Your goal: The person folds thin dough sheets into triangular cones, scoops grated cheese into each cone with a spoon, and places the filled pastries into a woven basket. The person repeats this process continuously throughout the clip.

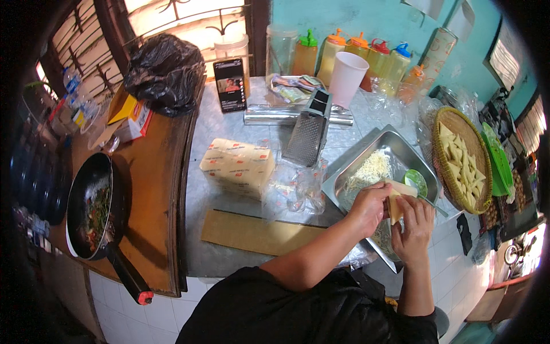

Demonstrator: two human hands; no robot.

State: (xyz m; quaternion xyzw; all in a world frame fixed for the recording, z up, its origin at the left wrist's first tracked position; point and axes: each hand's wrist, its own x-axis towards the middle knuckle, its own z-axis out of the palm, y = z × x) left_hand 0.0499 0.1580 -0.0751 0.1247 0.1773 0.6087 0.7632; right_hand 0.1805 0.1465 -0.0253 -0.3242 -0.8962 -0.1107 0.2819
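My left hand and my right hand meet over the near right side of a steel tray. Between their fingers is a pale dough wrapper, partly folded, with a strip sticking out past the fingertips. A heap of grated cheese lies in the tray, just beyond my hands. A small green bowl sits in the tray's right corner, and a spoon or similar utensil slants beside it. My fingers hide whatever the wrapper may contain. To the right, folded triangular pastries fill part of a round woven tray.
Left of the steel tray are a box grater, crumpled clear plastic, a wrapped block and a cardboard strip. A foil roll, phone and squeeze bottles stand behind. A frying pan holds food far left.
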